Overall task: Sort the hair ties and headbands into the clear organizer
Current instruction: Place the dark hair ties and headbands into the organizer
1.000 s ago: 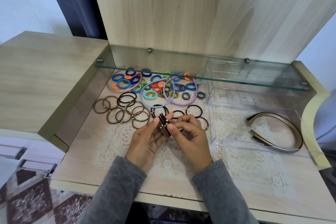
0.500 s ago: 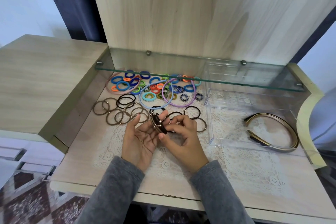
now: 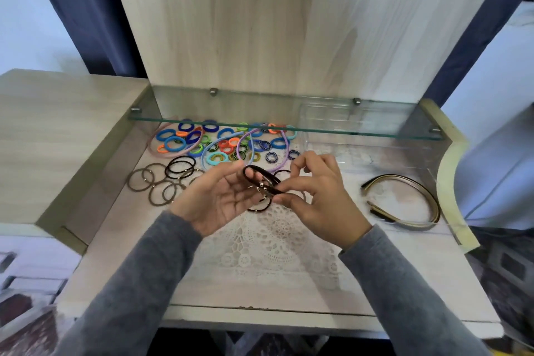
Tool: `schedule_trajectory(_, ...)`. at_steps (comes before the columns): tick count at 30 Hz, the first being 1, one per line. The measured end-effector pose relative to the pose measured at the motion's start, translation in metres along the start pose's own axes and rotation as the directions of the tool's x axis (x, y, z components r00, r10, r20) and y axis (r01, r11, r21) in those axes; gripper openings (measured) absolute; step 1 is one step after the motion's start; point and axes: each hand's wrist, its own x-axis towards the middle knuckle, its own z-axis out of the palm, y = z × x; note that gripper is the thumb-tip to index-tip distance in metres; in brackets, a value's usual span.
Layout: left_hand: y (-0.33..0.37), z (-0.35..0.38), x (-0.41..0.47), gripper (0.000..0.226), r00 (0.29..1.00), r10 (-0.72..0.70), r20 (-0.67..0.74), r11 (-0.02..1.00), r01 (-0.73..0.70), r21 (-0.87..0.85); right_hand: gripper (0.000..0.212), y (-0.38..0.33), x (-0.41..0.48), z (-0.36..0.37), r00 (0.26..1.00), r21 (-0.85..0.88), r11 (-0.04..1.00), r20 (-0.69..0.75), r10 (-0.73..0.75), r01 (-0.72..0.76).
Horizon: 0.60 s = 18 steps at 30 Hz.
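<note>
- Above the counter (image 3: 202,292), the bundle of dark hair ties (image 3: 261,182) could spring apart and scatter if the pinch slackens, since only finger pressure keeps the loops together.
- The right hand (image 3: 320,196) pinches the bundle.
- The left hand (image 3: 213,199) lies palm-up, fingers relaxed, touching it.
- The clear organizer (image 3: 404,165) waits to the right.

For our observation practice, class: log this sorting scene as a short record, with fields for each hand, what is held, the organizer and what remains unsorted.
right hand: pinches a bundle of dark hair ties
left hand: under the bundle's other end; grip unclear
clear organizer: holds gold headbands
unsorted: colourful hair ties, brown hair ties, pastel headbands
</note>
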Motion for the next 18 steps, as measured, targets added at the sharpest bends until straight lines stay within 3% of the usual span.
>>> schedule_trajectory(4, 0.005, 0.033, 0.021, 0.005, 0.993, -0.056, -0.104, 0.916, 0.093, 0.39, 0.021, 0.017, 0.0, -0.03, 0.99, -0.298, 0.945, 0.025, -0.136, 0.137)
schedule_trajectory(8, 0.0, 0.051, 0.056, 0.021, 0.983, -0.008, -0.182, 0.628, 0.147, 0.764, 0.012, 0.029, -0.006, -0.051, 0.98, -0.513, 0.836, 0.068, -0.188, 0.196)
schedule_trajectory(10, -0.002, 0.061, 0.071, 0.017, 0.98, 0.009, -0.201, 0.495, 0.17, 0.852, 0.009, 0.032, -0.01, -0.057, 0.975, -0.571, 0.79, 0.105, -0.198, 0.222)
schedule_trajectory(13, -0.004, 0.077, 0.086, 0.032, 0.978, 0.019, -0.21, 0.324, 0.193, 0.926, 0.009, 0.035, -0.017, -0.061, 0.971, -0.63, 0.739, 0.154, -0.181, 0.237)
schedule_trajectory(18, -0.009, 0.092, 0.098, 0.031, 0.976, 0.05, -0.212, 0.15, 0.202, 0.968, 0.01, 0.038, -0.028, -0.06, 0.975, -0.663, 0.719, 0.195, -0.105, 0.21)
